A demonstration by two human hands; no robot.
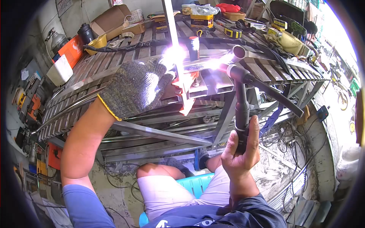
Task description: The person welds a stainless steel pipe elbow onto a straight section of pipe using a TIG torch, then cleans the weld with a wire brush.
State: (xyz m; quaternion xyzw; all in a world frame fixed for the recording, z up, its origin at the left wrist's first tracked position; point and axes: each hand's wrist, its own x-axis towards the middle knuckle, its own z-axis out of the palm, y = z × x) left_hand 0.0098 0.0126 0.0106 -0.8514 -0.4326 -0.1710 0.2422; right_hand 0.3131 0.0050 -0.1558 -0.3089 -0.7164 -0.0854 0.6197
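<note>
My right hand (241, 150) is bare and wrapped around the handle of a black TIG welding torch (242, 100). The torch's head points left, and a bright arc glows just off its tip, beside the open end of a shiny metal tube (238, 52). My left hand (138, 85) wears a dark knitted glove with a yellow cuff. Its fingers are curled over the metal tube, partly lost in glare. Right beside the glove, an orange bar clamp (185, 91) with an upright bar and a black handle (194, 49) grips the work at the bench edge.
The slatted metal bench (125, 53) carries a thick black cable (140, 45), a yellow tape measure (232, 33), a yellow tub (202, 19), a cardboard box (110, 21) and a white container (60, 71). Below are diagonal steel braces, a teal stool (194, 184) and cables on the floor.
</note>
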